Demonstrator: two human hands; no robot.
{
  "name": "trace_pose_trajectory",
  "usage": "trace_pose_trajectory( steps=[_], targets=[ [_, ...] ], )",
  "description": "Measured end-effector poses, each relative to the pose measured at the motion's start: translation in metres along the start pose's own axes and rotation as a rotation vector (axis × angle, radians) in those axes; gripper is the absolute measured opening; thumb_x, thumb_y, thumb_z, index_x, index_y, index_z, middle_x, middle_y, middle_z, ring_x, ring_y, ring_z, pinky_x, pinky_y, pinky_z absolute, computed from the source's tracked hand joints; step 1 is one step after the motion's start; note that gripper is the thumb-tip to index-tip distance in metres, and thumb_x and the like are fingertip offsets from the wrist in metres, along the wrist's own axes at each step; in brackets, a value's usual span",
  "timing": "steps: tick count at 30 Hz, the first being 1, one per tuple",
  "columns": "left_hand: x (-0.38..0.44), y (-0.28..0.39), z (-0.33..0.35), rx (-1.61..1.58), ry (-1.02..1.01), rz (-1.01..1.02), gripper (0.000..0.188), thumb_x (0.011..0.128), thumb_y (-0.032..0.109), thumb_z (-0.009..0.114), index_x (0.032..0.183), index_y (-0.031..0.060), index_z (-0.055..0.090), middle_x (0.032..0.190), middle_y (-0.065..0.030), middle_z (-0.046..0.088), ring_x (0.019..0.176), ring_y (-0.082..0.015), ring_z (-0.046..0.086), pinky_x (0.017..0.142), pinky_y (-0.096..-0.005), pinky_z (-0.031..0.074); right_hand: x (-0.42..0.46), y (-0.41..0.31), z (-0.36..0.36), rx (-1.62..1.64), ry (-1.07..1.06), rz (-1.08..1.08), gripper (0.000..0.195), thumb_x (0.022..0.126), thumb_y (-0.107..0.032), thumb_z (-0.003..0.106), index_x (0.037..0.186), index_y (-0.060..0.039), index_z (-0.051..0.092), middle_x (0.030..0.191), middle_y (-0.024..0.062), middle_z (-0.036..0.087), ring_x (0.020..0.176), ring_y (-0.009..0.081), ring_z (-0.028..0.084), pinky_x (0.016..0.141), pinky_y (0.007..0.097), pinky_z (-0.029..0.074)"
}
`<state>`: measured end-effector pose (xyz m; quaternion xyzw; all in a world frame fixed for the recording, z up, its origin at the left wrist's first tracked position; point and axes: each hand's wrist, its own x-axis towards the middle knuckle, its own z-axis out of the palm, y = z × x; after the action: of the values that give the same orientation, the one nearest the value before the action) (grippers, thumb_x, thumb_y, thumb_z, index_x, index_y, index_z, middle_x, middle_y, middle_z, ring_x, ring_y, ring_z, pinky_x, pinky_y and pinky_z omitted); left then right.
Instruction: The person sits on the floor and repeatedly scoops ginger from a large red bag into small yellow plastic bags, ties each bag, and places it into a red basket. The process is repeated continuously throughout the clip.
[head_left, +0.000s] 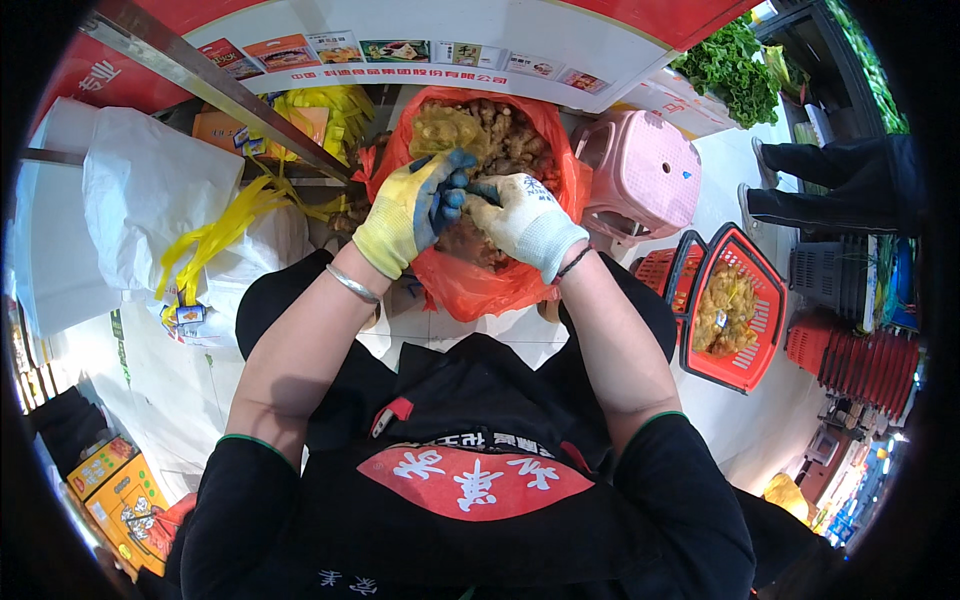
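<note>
In front of me a red plastic bag (465, 289) stands wide open, full of loose ginger roots (517, 139). A yellow mesh bag holding ginger (448, 129) lies on top at the far left of the opening. My left hand (420, 206), in a yellow knit glove with blue-coated fingers, is over the ginger with its fingers bent. My right hand (525, 221), in a white glove, meets it fingertip to fingertip. Whatever is between the fingers is hidden by the gloves.
To the left, yellow mesh strips (217, 225) hang on a white sack (157, 195). A metal post (225, 90) slants above them. At right are a pink plastic stool (660, 169) and a red basket (769, 300) with netted ginger (724, 307). Another person's legs (825, 187) stand beyond.
</note>
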<state>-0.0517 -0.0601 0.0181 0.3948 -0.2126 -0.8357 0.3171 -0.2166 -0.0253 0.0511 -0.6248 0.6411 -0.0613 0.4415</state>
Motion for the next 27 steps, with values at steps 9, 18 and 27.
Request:
trace_pose_trajectory(
  steps=[9, 18, 27],
  targets=[
    [-0.008, 0.018, 0.014, 0.669, 0.079, 0.232, 0.026, 0.091, 0.021, 0.060, 0.103, -0.0020, 0.063, 0.079, -0.0003, 0.060, 0.064, -0.0067, 0.054, 0.058, -0.0200, 0.045, -0.015, 0.023, -0.026, -0.043, 0.203, -0.208, 0.026, 0.088, -0.019, 0.053, 0.106, -0.0041, 0.063, 0.103, 0.0215, 0.063, 0.097, 0.0371, 0.060, 0.086, 0.0446, 0.047],
    [-0.015, 0.029, 0.022, 1.329, 0.025, 0.838, 0.021, 0.081, 0.014, 0.067, 0.093, -0.0019, 0.060, 0.082, -0.0169, 0.063, 0.075, -0.0328, 0.062, 0.068, -0.0377, 0.050, -0.021, 0.011, -0.016, -0.481, 0.766, -0.587, 0.028, 0.069, -0.013, 0.067, 0.096, -0.0135, 0.065, 0.093, 0.0064, 0.061, 0.088, 0.0275, 0.059, 0.080, 0.0414, 0.045],
    [-0.025, 0.037, 0.016, 1.418, -0.050, 0.863, 0.021, 0.081, 0.012, 0.064, 0.097, -0.0010, 0.061, 0.090, -0.0176, 0.062, 0.083, -0.0351, 0.061, 0.073, -0.0398, 0.050, -0.011, 0.010, -0.015, -0.470, 0.873, -0.739, 0.034, 0.066, -0.012, 0.067, 0.100, -0.0131, 0.065, 0.097, 0.0066, 0.060, 0.092, 0.0289, 0.058, 0.085, 0.0431, 0.045]
  ],
)
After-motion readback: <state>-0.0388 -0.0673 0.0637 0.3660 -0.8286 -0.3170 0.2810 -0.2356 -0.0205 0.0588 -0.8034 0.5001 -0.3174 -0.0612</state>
